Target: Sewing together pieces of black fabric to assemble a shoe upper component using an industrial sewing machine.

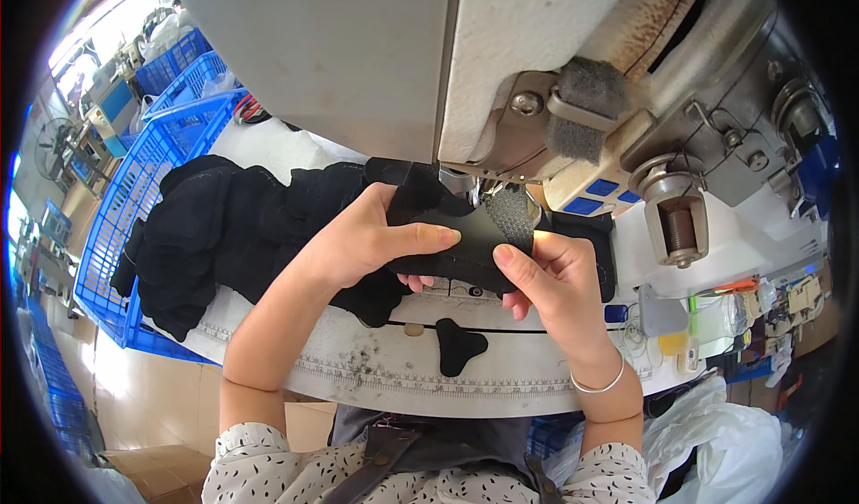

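Note:
My left hand [362, 240] and my right hand [559, 280] are closed on a smooth black shoe-upper-like piece [470, 245], thumbs on top and fingers beneath. A grey mesh patch [510, 213] lies along its right side, by my right thumb. The piece is just in front of the needle area of a sewing machine [340, 57]; the machine head partly hides its far edge. Left of my left hand spreads a heap of black fabric pieces [242, 222]. A small three-lobed black scrap [459, 347] lies nearer to me on the white table [501, 392].
A blue plastic basket [112, 236] stands against the table's left side, with other blue crates [174, 61] behind. On the machine's right are a thread spool [677, 222] and a grey sponge [586, 101]. Small tools and a yellow-tinted bottle [676, 343] sit at the right, above white plastic bags [716, 432].

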`<state>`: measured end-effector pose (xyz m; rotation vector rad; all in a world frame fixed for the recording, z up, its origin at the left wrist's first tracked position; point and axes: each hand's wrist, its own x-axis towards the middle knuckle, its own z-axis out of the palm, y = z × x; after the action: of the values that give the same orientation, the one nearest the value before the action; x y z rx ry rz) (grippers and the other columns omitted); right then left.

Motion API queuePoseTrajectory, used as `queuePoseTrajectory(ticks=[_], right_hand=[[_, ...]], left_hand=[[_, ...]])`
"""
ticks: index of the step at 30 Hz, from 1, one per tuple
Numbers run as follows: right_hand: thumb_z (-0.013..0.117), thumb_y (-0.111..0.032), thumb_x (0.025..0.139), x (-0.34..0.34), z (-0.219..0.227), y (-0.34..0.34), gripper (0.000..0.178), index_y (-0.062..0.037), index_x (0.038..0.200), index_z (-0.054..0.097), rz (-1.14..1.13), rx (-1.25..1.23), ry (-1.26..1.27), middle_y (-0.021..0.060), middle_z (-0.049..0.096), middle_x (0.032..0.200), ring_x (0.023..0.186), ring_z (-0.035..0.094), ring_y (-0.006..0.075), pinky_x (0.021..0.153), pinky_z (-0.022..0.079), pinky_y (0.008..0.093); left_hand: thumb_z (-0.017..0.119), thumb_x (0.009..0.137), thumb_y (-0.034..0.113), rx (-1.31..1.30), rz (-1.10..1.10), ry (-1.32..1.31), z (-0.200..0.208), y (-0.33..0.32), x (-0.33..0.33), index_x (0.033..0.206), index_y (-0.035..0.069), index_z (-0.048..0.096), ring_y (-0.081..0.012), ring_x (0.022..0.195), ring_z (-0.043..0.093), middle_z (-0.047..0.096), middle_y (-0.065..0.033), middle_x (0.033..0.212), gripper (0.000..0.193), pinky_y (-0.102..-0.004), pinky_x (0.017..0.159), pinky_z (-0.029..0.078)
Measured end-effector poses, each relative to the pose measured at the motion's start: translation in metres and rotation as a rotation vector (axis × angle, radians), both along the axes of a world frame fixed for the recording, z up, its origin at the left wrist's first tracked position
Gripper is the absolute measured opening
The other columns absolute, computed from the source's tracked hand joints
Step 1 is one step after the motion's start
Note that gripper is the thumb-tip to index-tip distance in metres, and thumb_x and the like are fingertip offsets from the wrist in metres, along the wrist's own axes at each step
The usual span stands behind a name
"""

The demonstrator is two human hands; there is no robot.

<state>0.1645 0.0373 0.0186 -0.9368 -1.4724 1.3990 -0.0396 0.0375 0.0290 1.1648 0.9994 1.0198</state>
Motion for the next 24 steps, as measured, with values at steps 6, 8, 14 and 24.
queuePoseTrajectory(ticks=[6, 8, 14, 24], right_hand=[[0.065, -0.021, 0.084, -0.001, 0.000, 0.000, 0.026, -0.0003, 0.070, 0.059, 0.005, 0.002, 0.020, -0.0003, 0.055, 0.057, 0.042, 0.051, 0.0038, 0.037, 0.038, 0.0156], [0.065, -0.021, 0.084, -0.001, 0.000, 0.000, 0.025, -0.0004, 0.070, 0.060, 0.008, 0.004, 0.011, -0.0004, 0.055, 0.057, 0.043, 0.051, 0.0038, 0.037, 0.038, 0.0157], [0.066, -0.019, 0.083, -0.001, 0.002, 0.000, 0.023, -0.0005, 0.070, 0.060, 0.004, -0.013, -0.017, -0.0007, 0.055, 0.057, 0.044, 0.051, 0.0033, 0.038, 0.037, 0.0156], [0.066, 0.000, 0.073, 0.005, -0.006, 0.010, 0.008, -0.0008, 0.080, 0.062, -0.389, 1.250, -0.407, 0.0087, 0.059, 0.077, 0.060, 0.052, 0.0172, 0.051, 0.041, 0.0264]], left_hand=[[0.070, 0.073, 0.004, -0.014, 0.029, -0.045, 0.001, -0.003, 0.003, 0.094, -0.008, 0.049, -0.0192, 0.050, 0.059, 0.061, -0.0145, 0.071, 0.033, -0.0285, 0.042, 0.049], [0.070, 0.073, 0.004, -0.019, 0.035, -0.046, 0.001, -0.003, 0.002, 0.093, -0.008, 0.049, -0.0192, 0.050, 0.059, 0.061, -0.0143, 0.071, 0.032, -0.0284, 0.042, 0.049], [0.071, 0.071, 0.003, -0.038, 0.055, -0.030, 0.002, -0.003, 0.003, 0.094, -0.007, 0.047, -0.0184, 0.050, 0.058, 0.061, -0.0135, 0.072, 0.034, -0.0281, 0.042, 0.048], [0.067, 0.076, 0.004, -0.016, -0.004, -0.067, 0.001, -0.001, 0.001, 0.093, -0.004, 0.056, -0.0111, 0.052, 0.055, 0.061, -0.0084, 0.073, 0.022, -0.0229, 0.043, 0.045]])
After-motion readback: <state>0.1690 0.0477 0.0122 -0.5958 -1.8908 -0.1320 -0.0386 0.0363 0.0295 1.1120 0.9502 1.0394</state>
